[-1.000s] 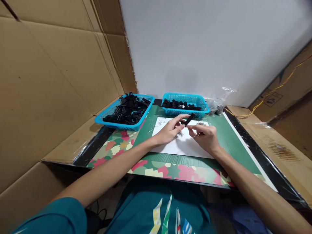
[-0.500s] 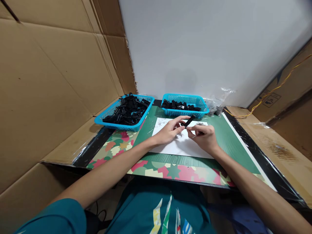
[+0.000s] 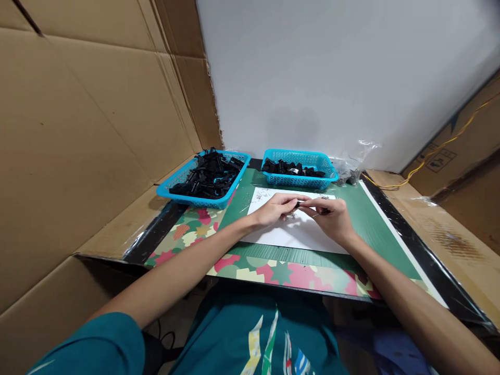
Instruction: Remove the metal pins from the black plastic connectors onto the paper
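Over a white sheet, my left hand pinches a small black part, mostly covered by the fingers. My right hand meets it from the other side, its fingertips on the same part. A thin light-coloured pin-like piece sticks out below the right fingers. Something dark shows inside the right palm, too hidden to name. Tiny metal pieces are scattered on the sheet's upper left, with more small heaps partly behind the hands.
A blue basket heaped with black parts stands at the left. Another blue basket with black parts is behind the hands. Plastic bags of small pieces lie right of it. Cardboard walls flank the table.
The black part stood up as a long piece between the hands; now it is turned and mostly covered by the fingers. The view has shifted slightly.
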Demonstrator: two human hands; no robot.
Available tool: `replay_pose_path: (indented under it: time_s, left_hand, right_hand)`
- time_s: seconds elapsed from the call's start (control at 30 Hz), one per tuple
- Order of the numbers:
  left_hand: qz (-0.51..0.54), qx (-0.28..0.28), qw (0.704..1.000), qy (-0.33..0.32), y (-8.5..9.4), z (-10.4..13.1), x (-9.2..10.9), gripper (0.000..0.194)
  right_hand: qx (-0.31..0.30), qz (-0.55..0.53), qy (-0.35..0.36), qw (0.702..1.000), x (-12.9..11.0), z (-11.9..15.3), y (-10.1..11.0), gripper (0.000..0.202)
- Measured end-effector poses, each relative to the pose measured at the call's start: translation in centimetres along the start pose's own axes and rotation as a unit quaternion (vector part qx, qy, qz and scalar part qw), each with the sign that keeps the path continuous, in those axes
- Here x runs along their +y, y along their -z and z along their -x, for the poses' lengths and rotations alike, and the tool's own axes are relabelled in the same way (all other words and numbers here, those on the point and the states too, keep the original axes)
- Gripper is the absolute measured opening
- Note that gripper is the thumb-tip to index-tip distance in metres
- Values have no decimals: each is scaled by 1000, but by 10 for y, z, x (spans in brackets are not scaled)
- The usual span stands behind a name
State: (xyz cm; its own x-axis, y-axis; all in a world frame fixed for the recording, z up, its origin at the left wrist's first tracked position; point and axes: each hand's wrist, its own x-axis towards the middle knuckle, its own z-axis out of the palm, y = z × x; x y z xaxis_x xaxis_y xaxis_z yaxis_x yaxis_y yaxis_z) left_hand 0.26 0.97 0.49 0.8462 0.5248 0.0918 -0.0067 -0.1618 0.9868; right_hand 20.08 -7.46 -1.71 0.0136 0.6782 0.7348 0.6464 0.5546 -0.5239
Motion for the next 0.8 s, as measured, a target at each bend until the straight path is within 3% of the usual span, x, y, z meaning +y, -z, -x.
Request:
replay_pose_path:
  time_s: [0.1, 0.27, 0.37, 0.53, 0.67, 0.8]
  left_hand:
    - [95, 6, 994, 50, -2, 1, 1, 54]
    - [167, -1, 985, 48, -10, 2, 5, 51]
    - [74, 21, 997, 12, -14, 2, 9, 52]
    - [-78, 124, 988, -58, -19, 3, 10, 49]
    - [-172, 156, 968, -95, -19, 4, 7, 23]
    - [-227, 185, 948, -121, -17, 4, 4, 13]
  right_hand:
    - [-4, 7, -6, 1000, -4, -2, 4, 27]
    - [7, 8, 1, 1000, -6, -1, 11, 27]
    - [2, 7, -5, 1000, -3, -1, 16, 26]
    - [-4, 1, -17, 1000, 7, -1, 20, 26]
    - [-35, 1, -15, 999, 7, -1, 20, 25]
    - [26, 53, -30, 998, 0, -1, 25, 28]
